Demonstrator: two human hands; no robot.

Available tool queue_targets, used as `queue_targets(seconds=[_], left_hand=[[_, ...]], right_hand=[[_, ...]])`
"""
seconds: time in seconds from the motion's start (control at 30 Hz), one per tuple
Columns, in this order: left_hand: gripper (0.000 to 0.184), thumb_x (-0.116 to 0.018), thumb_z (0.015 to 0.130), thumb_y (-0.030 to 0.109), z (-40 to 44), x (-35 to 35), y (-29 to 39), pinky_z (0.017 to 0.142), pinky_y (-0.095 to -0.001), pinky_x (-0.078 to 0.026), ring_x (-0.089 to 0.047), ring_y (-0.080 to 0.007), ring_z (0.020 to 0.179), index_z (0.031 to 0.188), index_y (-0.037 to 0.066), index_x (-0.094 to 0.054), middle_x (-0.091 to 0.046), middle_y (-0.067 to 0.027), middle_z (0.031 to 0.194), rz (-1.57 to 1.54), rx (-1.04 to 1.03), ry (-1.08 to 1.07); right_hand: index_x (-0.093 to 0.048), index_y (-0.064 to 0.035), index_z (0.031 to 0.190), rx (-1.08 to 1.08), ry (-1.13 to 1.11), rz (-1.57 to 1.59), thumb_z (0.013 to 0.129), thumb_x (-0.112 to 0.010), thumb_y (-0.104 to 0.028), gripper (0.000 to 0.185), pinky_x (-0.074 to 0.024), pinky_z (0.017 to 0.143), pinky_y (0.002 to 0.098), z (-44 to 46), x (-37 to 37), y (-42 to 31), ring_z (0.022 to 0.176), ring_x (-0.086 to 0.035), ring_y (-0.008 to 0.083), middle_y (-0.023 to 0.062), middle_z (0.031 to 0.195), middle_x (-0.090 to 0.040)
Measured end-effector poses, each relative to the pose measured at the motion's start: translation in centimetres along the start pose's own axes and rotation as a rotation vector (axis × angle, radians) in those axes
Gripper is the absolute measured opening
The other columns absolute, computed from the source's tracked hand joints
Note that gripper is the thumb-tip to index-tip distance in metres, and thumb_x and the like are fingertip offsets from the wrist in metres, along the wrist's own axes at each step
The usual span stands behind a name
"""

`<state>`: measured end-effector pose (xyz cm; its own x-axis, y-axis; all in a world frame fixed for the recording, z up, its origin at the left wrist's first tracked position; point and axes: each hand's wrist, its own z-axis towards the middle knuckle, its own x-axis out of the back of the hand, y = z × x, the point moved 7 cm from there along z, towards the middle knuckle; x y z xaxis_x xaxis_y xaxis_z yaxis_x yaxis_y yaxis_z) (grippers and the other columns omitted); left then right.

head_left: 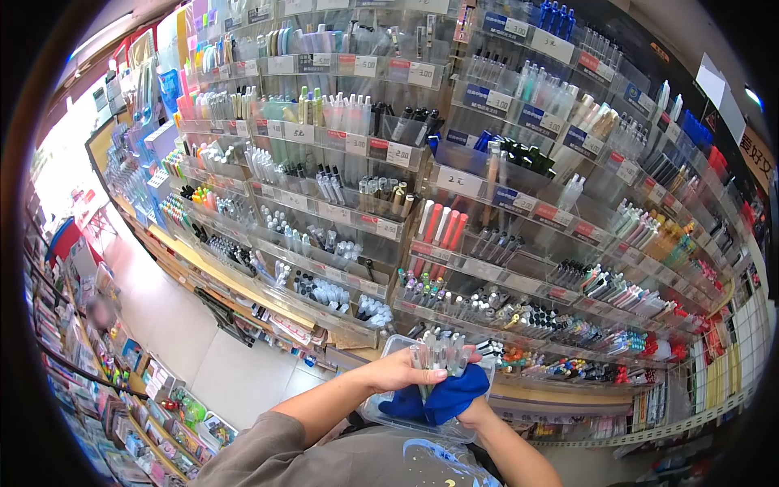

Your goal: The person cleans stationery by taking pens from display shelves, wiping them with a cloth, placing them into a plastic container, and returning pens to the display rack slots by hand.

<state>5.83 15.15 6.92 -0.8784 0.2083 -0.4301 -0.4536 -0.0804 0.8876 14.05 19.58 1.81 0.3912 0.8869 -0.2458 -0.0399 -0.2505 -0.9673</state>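
Observation:
My left hand [399,371] is closed round a bunch of clear-barrelled pens [439,352], thumb across the front. My right hand [473,412] grips a blue cloth [457,393], which covers most of its fingers and presses against the lower part of the bunch. Beneath both hands is a clear plastic box [376,408], held close to my body. More blue cloth lies inside the box, at its left. The pens' lower ends are hidden by the hand and cloth.
Tiered clear pen racks [454,177] with price labels fill the wall ahead. White-capped pens [373,311] stand in a low compartment just beyond the box. A wooden ledge [560,398] runs under the racks. Lower left, more shelves [154,414] hold stationery beside the tiled floor [243,377].

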Motion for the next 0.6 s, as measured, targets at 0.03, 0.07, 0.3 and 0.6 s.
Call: queue_targets(seconds=[0.03,0.07,0.3,0.6], left_hand=[[0.059,-0.057,0.085,0.018,0.1,0.2,-0.1,0.106,-0.0351,-0.022,-0.035,-0.0231,0.127,0.135,0.0,-0.031,-0.04,-0.0146,0.135,0.021,0.006,0.022],[0.059,-0.058,0.085,0.018,0.2,0.4,-0.3,0.106,-0.0353,-0.023,-0.036,-0.0233,0.126,0.135,0.0,-0.032,-0.042,-0.0148,0.134,0.041,0.012,0.044],[0.037,-0.065,0.079,0.015,0.2,1.8,-1.5,0.097,-0.037,-0.037,-0.053,-0.0239,0.109,0.11,-0.002,-0.056,-0.06,-0.0143,0.11,0.061,0.032,0.3],[0.026,-0.06,0.085,0.016,-0.4,1.2,0.9,0.086,-0.0345,-0.044,-0.057,-0.0202,0.097,0.103,0.0,-0.053,-0.063,-0.0091,0.09,0.019,-0.161,0.339]], right_hand=[[-0.047,-0.0076,0.122,0.005,0.018,0.026,0.082,-0.063,-0.013,0.043,-0.0418,0.09,0.0313,-0.1,0.1,0.0,0.105,-0.05,0.0165,0.0039,0.115,-0.052],[-0.046,-0.0078,0.122,-0.025,0.042,0.064,0.082,-0.062,-0.014,0.044,-0.0419,0.09,0.0314,-0.1,0.4,0.3,0.106,-0.05,0.0167,0.004,0.116,-0.051],[-0.04,-0.0089,0.128,-0.139,0.05,0.059,0.082,-0.062,-0.015,0.05,-0.0419,0.091,0.0317,-0.4,1.4,2.3,0.108,-0.049,0.0169,0.004,0.121,-0.049],[-0.04,-0.0058,0.127,-0.26,-0.013,-0.043,0.076,-0.071,-0.019,0.061,-0.0444,0.08,0.0269,-1.1,0.1,2.0,0.094,-0.052,0.0113,0.0018,0.105,-0.055]])
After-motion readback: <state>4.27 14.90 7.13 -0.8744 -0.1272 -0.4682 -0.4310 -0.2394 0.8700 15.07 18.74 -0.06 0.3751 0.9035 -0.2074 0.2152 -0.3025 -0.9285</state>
